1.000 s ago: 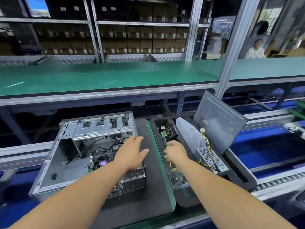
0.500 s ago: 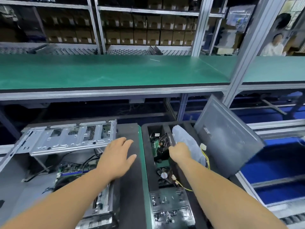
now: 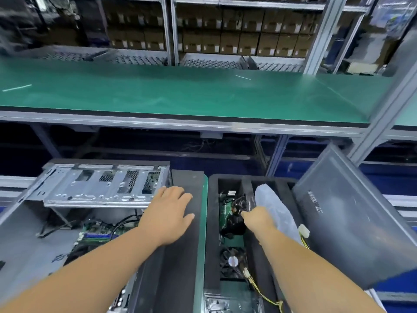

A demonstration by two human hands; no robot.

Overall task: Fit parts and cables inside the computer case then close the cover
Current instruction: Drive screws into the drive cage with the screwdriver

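Note:
The open computer case [image 3: 101, 186] lies at the left, with its motherboard [image 3: 97, 233] and black cables showing inside. My left hand [image 3: 169, 213] rests flat, fingers spread, on the black pad [image 3: 180, 267] beside the case. My right hand [image 3: 258, 219] reaches into the black foam tray [image 3: 212, 222], its fingertips curled onto a black fan part [image 3: 234, 220] that sits on a green board. A second fan [image 3: 233, 260] lies nearer me in the same slot. The grey case cover [image 3: 349, 222] leans on the tray's right side.
A plastic-wrapped item [image 3: 275, 206] lies in the tray just right of my right hand. Yellow cables [image 3: 259, 290] trail along the tray bottom. A green shelf [image 3: 180, 96] overhangs the work area, with racks of brown boxes [image 3: 225, 41] behind it.
My head has come closer and everything looms larger. My right hand has slid left and deeper into the tray, onto the black fan part. My left hand stays on the pad.

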